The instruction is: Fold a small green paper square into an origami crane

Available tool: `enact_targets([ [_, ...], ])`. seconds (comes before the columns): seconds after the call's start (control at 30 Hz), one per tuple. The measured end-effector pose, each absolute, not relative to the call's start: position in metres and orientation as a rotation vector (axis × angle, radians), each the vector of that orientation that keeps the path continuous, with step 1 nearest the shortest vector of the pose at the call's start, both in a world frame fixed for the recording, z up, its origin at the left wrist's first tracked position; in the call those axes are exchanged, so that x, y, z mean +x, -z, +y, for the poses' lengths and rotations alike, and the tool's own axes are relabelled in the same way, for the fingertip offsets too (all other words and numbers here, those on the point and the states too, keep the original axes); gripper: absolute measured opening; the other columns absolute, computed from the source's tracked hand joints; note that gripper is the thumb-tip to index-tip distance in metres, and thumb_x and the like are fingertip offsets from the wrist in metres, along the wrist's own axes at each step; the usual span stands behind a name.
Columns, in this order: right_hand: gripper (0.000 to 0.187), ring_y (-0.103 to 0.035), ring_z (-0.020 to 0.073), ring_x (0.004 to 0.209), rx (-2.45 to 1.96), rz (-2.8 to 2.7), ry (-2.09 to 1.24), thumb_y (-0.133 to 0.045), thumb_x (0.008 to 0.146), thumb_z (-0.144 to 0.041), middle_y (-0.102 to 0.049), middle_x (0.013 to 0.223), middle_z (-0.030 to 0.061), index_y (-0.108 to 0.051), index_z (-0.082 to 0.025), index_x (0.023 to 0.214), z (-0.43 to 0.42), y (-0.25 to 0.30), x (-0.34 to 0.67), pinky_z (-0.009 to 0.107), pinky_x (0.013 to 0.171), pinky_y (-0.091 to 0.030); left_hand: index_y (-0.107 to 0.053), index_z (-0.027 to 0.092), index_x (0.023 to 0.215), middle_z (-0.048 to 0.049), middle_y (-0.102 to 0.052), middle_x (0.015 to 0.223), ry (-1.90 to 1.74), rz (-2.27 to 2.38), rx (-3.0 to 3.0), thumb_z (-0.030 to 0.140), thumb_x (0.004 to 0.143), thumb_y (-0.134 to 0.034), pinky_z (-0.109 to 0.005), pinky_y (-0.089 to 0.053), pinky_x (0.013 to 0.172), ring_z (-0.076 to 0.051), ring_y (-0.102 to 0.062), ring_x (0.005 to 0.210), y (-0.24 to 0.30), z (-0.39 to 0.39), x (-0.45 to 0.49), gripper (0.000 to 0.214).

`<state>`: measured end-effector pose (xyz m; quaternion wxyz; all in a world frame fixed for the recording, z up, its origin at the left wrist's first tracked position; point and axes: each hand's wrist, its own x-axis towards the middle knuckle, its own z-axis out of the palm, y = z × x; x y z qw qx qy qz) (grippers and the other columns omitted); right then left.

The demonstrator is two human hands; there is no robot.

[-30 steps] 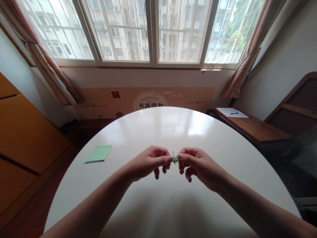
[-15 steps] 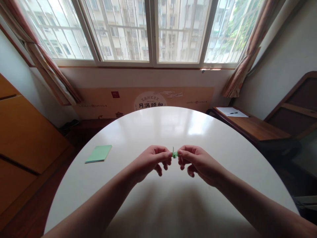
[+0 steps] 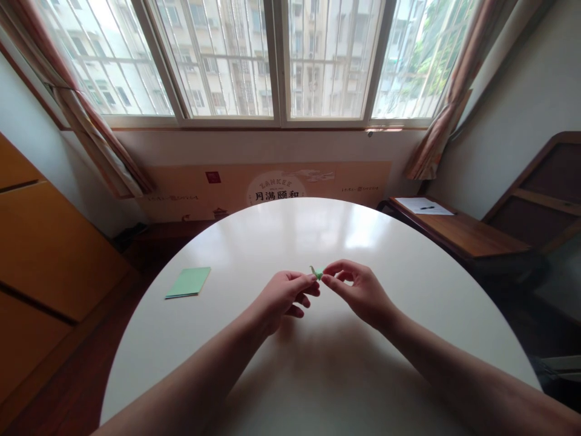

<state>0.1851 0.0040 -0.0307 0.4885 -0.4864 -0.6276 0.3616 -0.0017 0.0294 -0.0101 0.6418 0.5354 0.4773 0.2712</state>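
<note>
A small green paper crane (image 3: 318,274), folded with a thin pale point sticking up on its left, is held above the white table. On its left side, my left hand (image 3: 290,293) pinches it between thumb and forefinger, the other fingers loosely curled below. My right hand (image 3: 358,287) is at its right side, thumb and fingertips closed on that edge with the palm turned down. The fingertips cover part of the folds.
A stack of green square paper (image 3: 188,283) lies on the left of the round white table (image 3: 254,236). Beyond the table's right edge, a wooden surface (image 3: 481,233) carries a white sheet (image 3: 422,206) with a pen. An orange cabinet (image 3: 49,242) stands left.
My right hand has turned, its fingers now reaching over the crane's right side from above. The crane has tilted, its thin point leaning left. The view has shifted slightly.
</note>
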Motion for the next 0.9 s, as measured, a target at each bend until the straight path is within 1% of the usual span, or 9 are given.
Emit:
enact_targets([
  [0.13,0.031,-0.052,0.0149,0.057,-1.24,-1.369,-1.055,-0.072,0.08,-0.048,-0.063,0.068,0.0036,-0.071,-0.017,0.085,0.007,0.031,0.188,0.024,0.044,-0.036,-0.071,0.014,0.083,-0.0089,-0.071,0.095,-0.602,1.056,1.221,0.049,0.077,-0.07,-0.021,-0.039,0.051,-0.012,-0.053,0.064,0.011,0.029,-0.002,0.036],
  [0.2,0.033,-0.049,0.0132,0.053,-1.25,-1.348,-1.065,-0.071,0.081,-0.048,-0.06,0.066,0.0023,-0.07,-0.016,0.086,0.009,0.031,0.19,0.023,0.041,-0.032,-0.071,0.014,0.083,-0.0088,-0.071,0.097,-0.608,1.049,1.224,0.049,0.077,-0.07,-0.021,-0.039,0.05,-0.011,-0.053,0.064,0.01,0.03,-0.004,0.035],
  [0.3,0.034,-0.046,0.0119,0.049,-1.251,-1.364,-1.027,-0.066,0.085,-0.05,-0.059,0.065,0.0014,-0.069,-0.016,0.088,0.01,0.033,0.191,0.023,0.04,-0.03,-0.07,0.015,0.081,-0.0087,-0.071,0.097,-0.623,1.065,1.222,0.046,0.076,-0.071,-0.02,-0.038,0.05,-0.011,-0.052,0.063,0.01,0.031,-0.005,0.031],
  [0.37,0.034,-0.051,0.014,0.053,-1.238,-1.404,-0.966,-0.065,0.086,-0.05,-0.062,0.068,0.0032,-0.07,-0.017,0.09,0.009,0.033,0.19,0.025,0.043,-0.035,-0.07,0.014,0.081,-0.0093,-0.071,0.097,-0.628,1.08,1.216,0.046,0.076,-0.07,-0.021,-0.038,0.05,-0.011,-0.052,0.062,0.012,0.031,-0.005,0.032],
  [0.47,0.026,-0.061,0.0192,0.07,-1.199,-1.502,-0.845,-0.073,0.081,-0.044,-0.07,0.082,0.0068,-0.074,-0.019,0.088,0.008,0.033,0.188,0.031,0.059,-0.048,-0.069,0.014,0.081,-0.0107,-0.071,0.098,-0.631,1.088,1.215,0.047,0.075,-0.071,-0.021,-0.037,0.049,-0.011,-0.053,0.061,0.017,0.032,-0.004,0.034],
  [0.53,0.022,-0.063,0.0211,0.075,-1.187,-1.557,-0.776,-0.076,0.078,-0.041,-0.072,0.087,0.0074,-0.075,-0.02,0.085,0.008,0.034,0.186,0.034,0.068,-0.05,-0.069,0.013,0.081,-0.0114,-0.072,0.099,-0.632,1.087,1.223,0.047,0.075,-0.071,-0.021,-0.037,0.048,-0.011,-0.053,0.06,0.02,0.032,-0.003,0.034],
  [0.77,0.016,-0.064,0.0217,0.073,-1.202,-1.601,-0.657,-0.072,0.081,-0.036,-0.073,0.084,0.0069,-0.075,-0.02,0.083,0.012,0.038,0.185,0.036,0.07,-0.051,-0.07,0.012,0.079,-0.0122,-0.073,0.094,-0.608,1.077,1.294,0.047,0.075,-0.071,-0.021,-0.038,0.047,-0.013,-0.056,0.062,0.021,0.03,-0.001,0.034],
  [0.83,0.015,-0.065,0.0209,0.072,-1.206,-1.588,-0.658,-0.071,0.082,-0.034,-0.074,0.084,0.0067,-0.075,-0.019,0.083,0.012,0.038,0.184,0.036,0.07,-0.051,-0.071,0.012,0.078,-0.0129,-0.074,0.094,-0.596,1.081,1.317,0.053,0.075,-0.071,-0.021,-0.038,0.046,-0.013,-0.057,0.061,0.019,0.03,-0.002,0.041],
  [0.9,0.017,-0.065,0.0199,0.071,-1.218,-1.558,-0.671,-0.07,0.083,-0.034,-0.074,0.083,0.0065,-0.074,-0.018,0.083,0.013,0.039,0.184,0.034,0.069,-0.051,-0.072,0.011,0.08,-0.0144,-0.074,0.094,-0.586,1.096,1.335,0.062,0.077,-0.066,-0.022,-0.038,0.044,-0.014,-0.057,0.059,0.018,0.032,-0.003,0.051],
])
